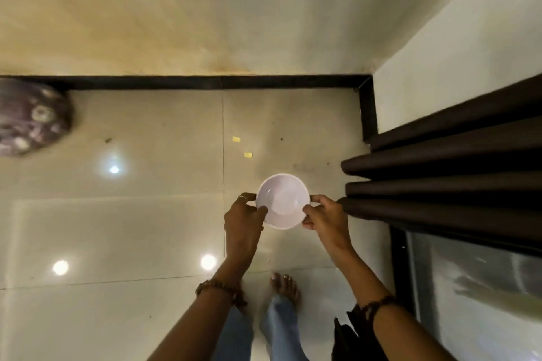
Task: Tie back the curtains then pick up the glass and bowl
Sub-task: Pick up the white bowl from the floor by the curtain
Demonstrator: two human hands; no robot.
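Looks like the pickup step; left hand point(243, 221) and right hand point(325, 218) both pinch the white bowl point(283, 201) by its rim above the floor point(146, 214); no glass in sight, so finding that probably comes next.

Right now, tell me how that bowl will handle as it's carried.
The bowl looks empty and thin-walled, so probably light. Its glossy surface suggests it could slip; the left hand and right hand pinch opposite rims, which should steady it. Whether it would break over the hard floor, I can't tell.
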